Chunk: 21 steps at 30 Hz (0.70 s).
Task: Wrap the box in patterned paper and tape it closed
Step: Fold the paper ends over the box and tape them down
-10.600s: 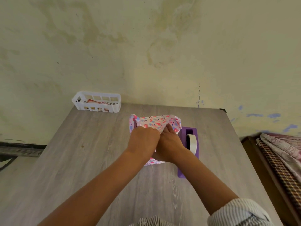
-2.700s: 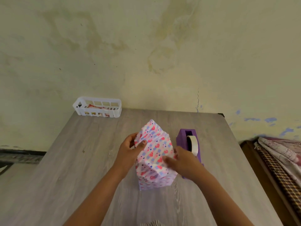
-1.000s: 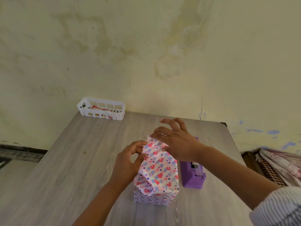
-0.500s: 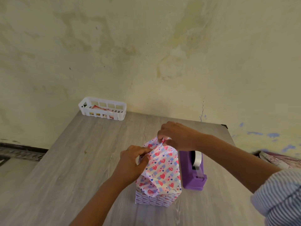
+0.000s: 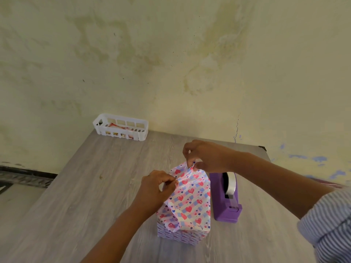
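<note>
- The box [image 5: 183, 211], covered in heart-patterned paper [image 5: 191, 194], stands upright on the grey wood-grain table [image 5: 76, 205], near the table's middle and towards its right side.
- A band of smaller print runs round the foot of the box; above it the paper lies loose and creased, rising to a point at the far top edge.
- The left hand [image 5: 156, 188] sits against the box's upper left side, its fingers curled and pinching a fold of the paper at that edge.
- The right hand [image 5: 206, 155] reaches across above the far top of the box, thumb and fingertips closed together on the paper's peak and holding it up.
- A striped sleeve [image 5: 330, 224] covers the right upper arm, well to the right of the box.
- A purple tape dispenser [image 5: 226, 198] stands just right of the box, very close beside it; whether they touch cannot be told. Its white roll of tape [image 5: 230, 183] sits in the slot.
- A white slotted basket [image 5: 121, 127] stands well beyond the box to the left, at the table's far edge against the stained wall [image 5: 171, 63], with something printed red and white lying inside.
</note>
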### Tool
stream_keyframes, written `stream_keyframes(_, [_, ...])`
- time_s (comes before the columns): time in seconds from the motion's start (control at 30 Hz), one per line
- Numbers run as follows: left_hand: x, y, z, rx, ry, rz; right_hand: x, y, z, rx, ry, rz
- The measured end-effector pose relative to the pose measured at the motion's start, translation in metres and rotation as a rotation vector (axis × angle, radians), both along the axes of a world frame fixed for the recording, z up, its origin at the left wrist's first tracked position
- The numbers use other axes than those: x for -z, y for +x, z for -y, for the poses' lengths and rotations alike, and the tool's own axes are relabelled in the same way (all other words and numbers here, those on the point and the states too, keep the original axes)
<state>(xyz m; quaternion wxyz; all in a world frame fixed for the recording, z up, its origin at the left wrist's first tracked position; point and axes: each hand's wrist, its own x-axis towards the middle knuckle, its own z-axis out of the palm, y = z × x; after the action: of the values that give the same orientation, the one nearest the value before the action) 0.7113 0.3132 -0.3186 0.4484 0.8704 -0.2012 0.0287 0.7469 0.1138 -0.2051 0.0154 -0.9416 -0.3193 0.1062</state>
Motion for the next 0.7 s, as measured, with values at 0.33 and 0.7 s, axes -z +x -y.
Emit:
stream_keyframes(0.33, [0.010, 0.005, -0.003, -0.005, 0.046, 0.033, 0.016, -0.019, 0.006, -0.111, 0.083, 0.324])
stream_keyframes(0.7, [0.004, 0.006, 0.002, 0.047, 0.010, -0.118, 0.013, -0.013, 0.002, 0.091, -0.030, 0.265])
